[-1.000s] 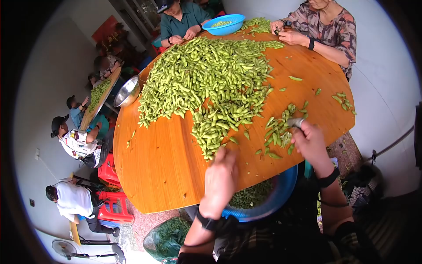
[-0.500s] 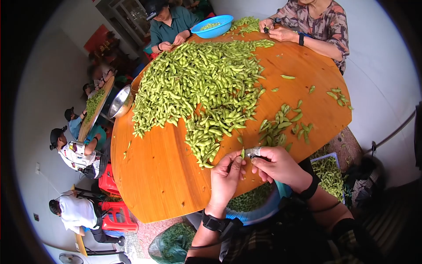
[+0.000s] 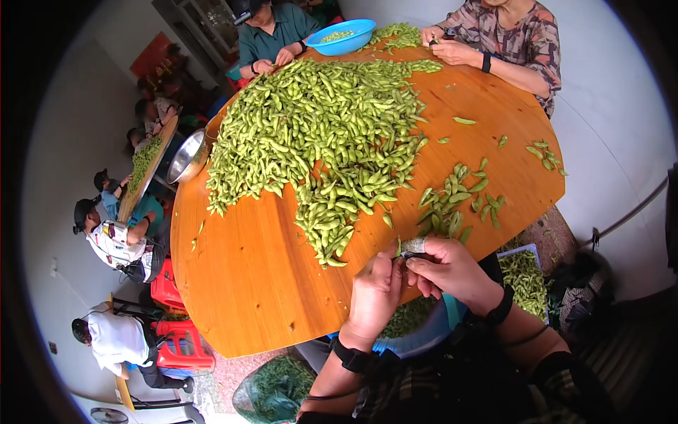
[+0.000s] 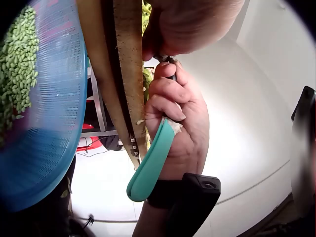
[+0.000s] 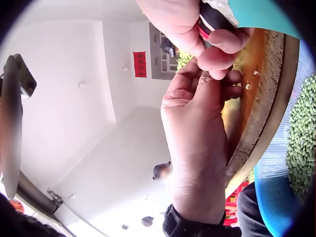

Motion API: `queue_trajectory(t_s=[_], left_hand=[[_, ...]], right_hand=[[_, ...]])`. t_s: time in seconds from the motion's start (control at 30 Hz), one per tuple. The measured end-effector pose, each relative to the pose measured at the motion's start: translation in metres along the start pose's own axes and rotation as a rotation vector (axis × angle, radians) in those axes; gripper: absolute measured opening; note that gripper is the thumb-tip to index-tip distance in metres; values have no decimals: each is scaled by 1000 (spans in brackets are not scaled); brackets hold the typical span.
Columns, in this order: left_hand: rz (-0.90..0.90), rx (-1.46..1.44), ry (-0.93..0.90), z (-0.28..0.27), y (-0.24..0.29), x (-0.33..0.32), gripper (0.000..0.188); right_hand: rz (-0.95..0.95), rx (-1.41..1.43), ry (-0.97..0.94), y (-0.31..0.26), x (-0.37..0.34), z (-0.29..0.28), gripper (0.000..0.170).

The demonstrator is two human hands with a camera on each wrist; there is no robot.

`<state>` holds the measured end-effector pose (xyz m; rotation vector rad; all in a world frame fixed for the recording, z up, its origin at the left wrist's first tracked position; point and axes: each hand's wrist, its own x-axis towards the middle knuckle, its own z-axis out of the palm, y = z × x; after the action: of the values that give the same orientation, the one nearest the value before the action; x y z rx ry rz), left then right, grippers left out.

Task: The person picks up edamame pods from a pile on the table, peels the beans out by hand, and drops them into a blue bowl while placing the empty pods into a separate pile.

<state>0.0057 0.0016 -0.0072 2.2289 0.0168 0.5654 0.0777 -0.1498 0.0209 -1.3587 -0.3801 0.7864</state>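
A green pod sits on the near side of the heap, pinched at the fingertips of the left hand; the fingers cover most of it. The right hand meets those fingertips, curled around a teal-handled tool, with the pod just beyond its own fingertips. The tool's working end is too hidden to make out.

To the right of the heap, loose pods lie on the worktop, just ahead of the hands. Nearer than the heap, below the worktop's edge, a blue basket holds shelled beans. A metal bowl stands left of the heap; beyond it are a blue basin and two people handling pods.
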Motion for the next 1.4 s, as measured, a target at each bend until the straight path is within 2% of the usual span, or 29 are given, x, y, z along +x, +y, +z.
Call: queue_trajectory(t_s=[0.2,0.3,0.37,0.4,0.5,0.53,0.57,0.6,0.63,0.7,0.73,0.77,0.83,0.87,0.9,0.93,0.97,1.03,1.1,1.13,1.17,1.23,1.27,1.33,1.4], left_hand=[[60,48,0,0,-4,-1,27],[-50,-41,-38,-2,-7,0,18],[-300,-649,-122,-4,-11,2,21],[-348,-767,-157,-7,-11,5,23],[-439,-891,-208,-13,-12,7,21],[-438,-890,-203,-14,-12,7,21],[-421,-855,-194,-12,-12,5,19],[-405,-821,-186,-11,-11,3,18],[-405,-821,-183,-9,-11,2,18],[-232,-388,-120,-3,-9,-1,17],[-125,-304,-46,-2,-5,-1,20],[-124,-305,-46,-4,1,-5,20],[-102,62,-72,-13,21,-18,22],[-124,101,-103,-18,27,-27,21],[-125,106,-104,-22,31,-35,21],[-150,161,-154,-26,34,-43,16],[-177,215,-204,-30,35,-47,12],[-173,178,-172,-39,37,-47,10],[-147,353,-198,-49,43,-35,12],[-87,379,-147,-52,46,-24,15],[-87,380,-144,-50,40,-14,15],[-69,643,52,-42,16,2,9],[-68,644,53,-39,4,10,9],[-183,774,47,-35,-15,22,13],[-165,776,26,-37,-20,26,16]], right_hand=[[-10,35,22,3,2,2,9],[-22,41,25,3,3,3,8],[0,68,15,-2,2,4,9],[2,67,14,0,2,4,9],[-78,-81,36,12,2,8,12],[-244,-228,102,15,0,12,12],[-409,-374,169,18,-1,16,12],[-477,-437,200,22,-2,19,15],[-476,-437,197,22,-4,20,15],[-536,-682,218,19,-9,19,17],[-452,-681,188,18,-11,15,19],[-452,-683,189,18,-10,12,19],[-522,-574,362,20,-3,0,18],[-552,-609,442,23,3,-15,18],[-333,-613,423,12,1,-31,19],[-331,-635,392,9,5,-48,20],[-377,-688,446,4,6,-57,20],[-442,-730,514,7,14,-83,15],[-398,-719,508,2,11,-92,11],[-353,-711,504,-1,10,-93,8],[-356,-712,502,1,10,-93,8],[-432,-830,525,8,9,-91,9],[-442,-810,534,4,5,-86,10],[-426,-800,526,5,4,-87,8],[-406,-792,520,4,1,-83,7]])
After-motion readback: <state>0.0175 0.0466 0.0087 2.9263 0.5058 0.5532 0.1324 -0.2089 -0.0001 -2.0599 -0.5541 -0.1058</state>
